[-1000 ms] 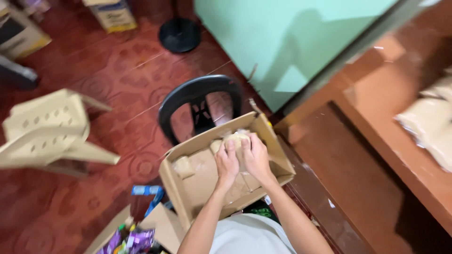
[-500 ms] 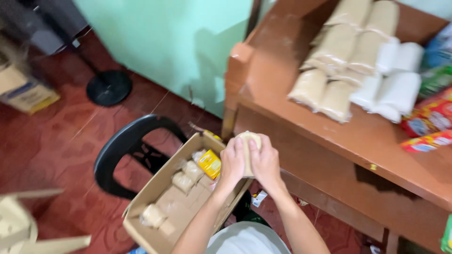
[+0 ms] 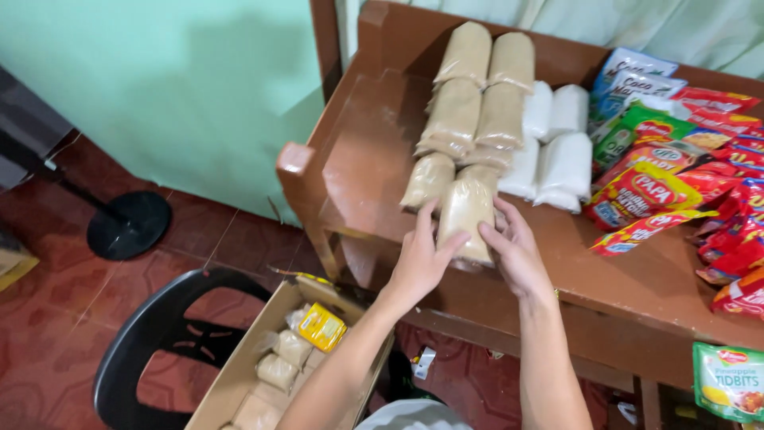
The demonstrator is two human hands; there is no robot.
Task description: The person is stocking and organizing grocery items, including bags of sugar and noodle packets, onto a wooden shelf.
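Note:
My left hand [image 3: 419, 259] and my right hand [image 3: 516, 253] hold one clear bag of brown sugar [image 3: 466, 211] between them, its lower end resting on the brown wooden shelf [image 3: 358, 171]. Beside and behind it lie more brown sugar bags [image 3: 477, 87] in two rows. White bags [image 3: 557, 151] lie just to the right of those. Below the shelf, an open cardboard box [image 3: 239, 382] sits on a black plastic chair [image 3: 143, 334] and holds several similar brown bags [image 3: 278, 370] and a yellow packet [image 3: 321, 326].
Colourful snack and sauce packets [image 3: 676, 183] cover the right part of the shelf. A green pouch [image 3: 728, 378] hangs at the lower right. A black round stand base [image 3: 127, 224] stands on the red tiled floor by the green wall [image 3: 159, 87].
Both hands lifted a brown bag out of the cardboard box and carried it up onto the wooden shelf next to the other bags. The view swung from the floor up to the shelf.

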